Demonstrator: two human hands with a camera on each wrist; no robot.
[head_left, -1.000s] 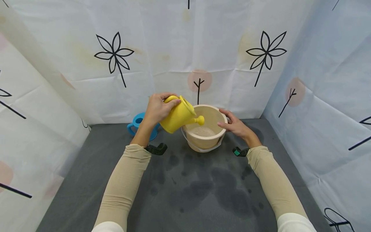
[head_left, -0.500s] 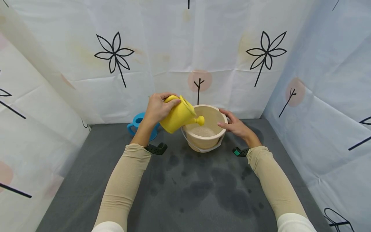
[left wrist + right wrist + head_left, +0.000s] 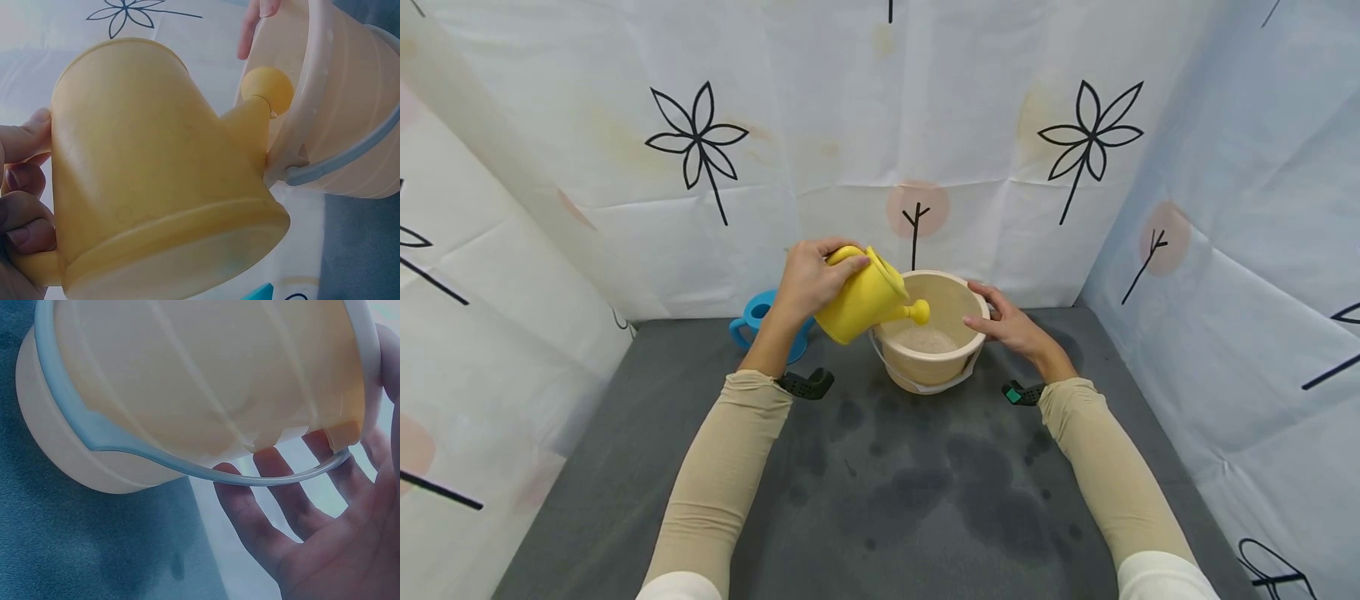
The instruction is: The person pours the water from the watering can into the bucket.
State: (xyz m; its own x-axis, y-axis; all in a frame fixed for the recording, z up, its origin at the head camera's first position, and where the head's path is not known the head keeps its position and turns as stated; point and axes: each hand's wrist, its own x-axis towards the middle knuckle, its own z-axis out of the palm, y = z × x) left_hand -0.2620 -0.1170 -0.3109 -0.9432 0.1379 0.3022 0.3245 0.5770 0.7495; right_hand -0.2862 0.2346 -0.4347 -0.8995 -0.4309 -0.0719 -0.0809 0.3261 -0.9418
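My left hand grips the handle of a yellow watering can, which is tipped to the right. Its round spout head hangs over the open mouth of a cream bucket. In the left wrist view a small drop clings beneath the spout head. Standing on the table, the bucket has its pale handle folded down. My right hand holds the bucket's right rim, thumb over the edge and fingers spread along the outer wall. Something pale and speckled shows at the bucket's bottom.
A blue watering can stands behind my left forearm, partly hidden by it. Dark wet patches mark the grey tabletop. White printed cloth encloses the table at the back and both sides.
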